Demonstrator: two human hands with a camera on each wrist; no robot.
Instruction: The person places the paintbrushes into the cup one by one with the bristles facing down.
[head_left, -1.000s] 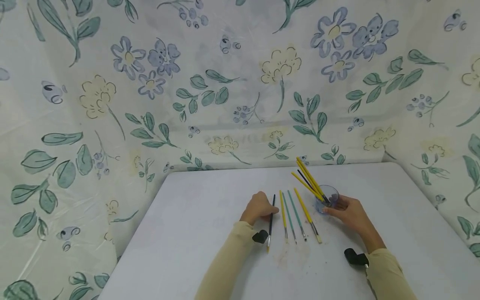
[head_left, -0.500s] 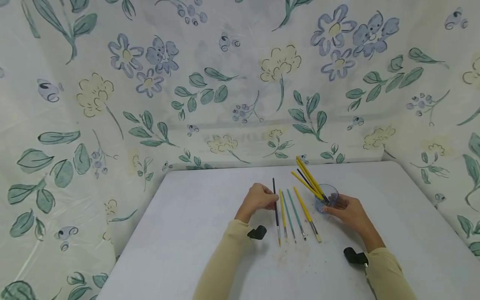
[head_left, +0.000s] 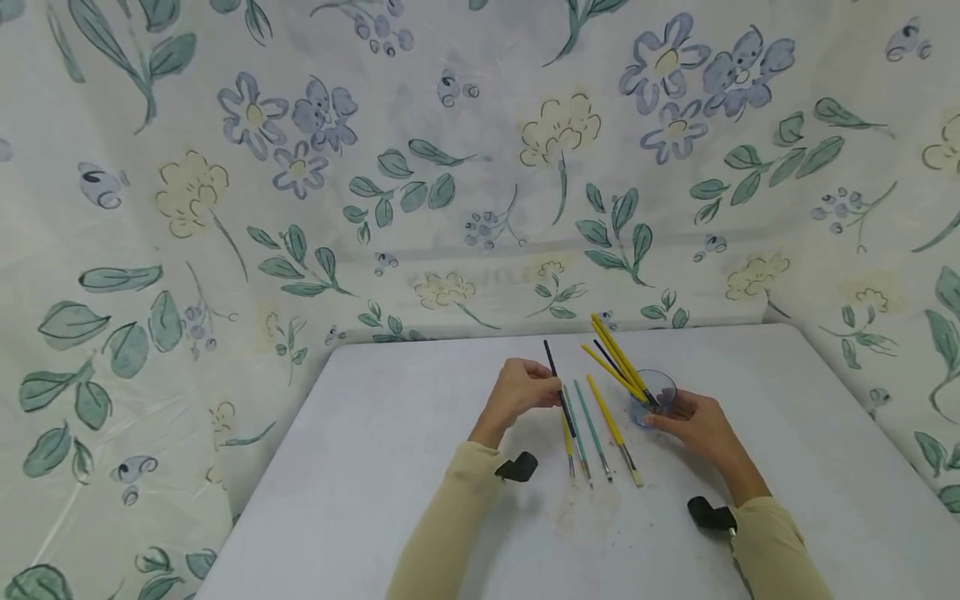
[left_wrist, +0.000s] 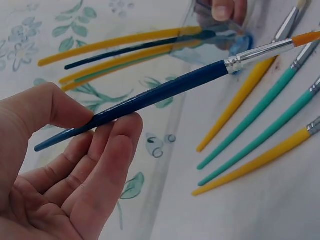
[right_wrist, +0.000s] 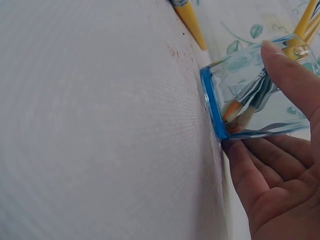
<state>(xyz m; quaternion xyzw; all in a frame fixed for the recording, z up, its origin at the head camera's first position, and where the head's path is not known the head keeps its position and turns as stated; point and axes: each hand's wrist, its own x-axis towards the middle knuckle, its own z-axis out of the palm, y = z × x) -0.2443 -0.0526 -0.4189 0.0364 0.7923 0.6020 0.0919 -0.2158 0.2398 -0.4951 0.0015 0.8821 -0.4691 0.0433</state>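
Between thumb and fingers, my left hand pinches a dark blue paintbrush by its handle. The brush is tilted, its orange bristles toward me, and in the head view it crosses in front of a yellow and a teal brush lying on the table. My right hand grips a clear glass with a blue base, thumb on one side and fingers on the other. Several paintbrushes with yellow, dark blue and green handles lean in the glass, bristles down.
On the white table, two yellow and two teal brushes lie side by side between my hands. Faint paint smudges mark the surface near their bristles. A floral sheet hangs behind the table and along its sides.
My left hand has lifted the dark blue brush off the table and moved it away from me and slightly right, over the neighbouring brushes. The right hand and the glass stay in place.
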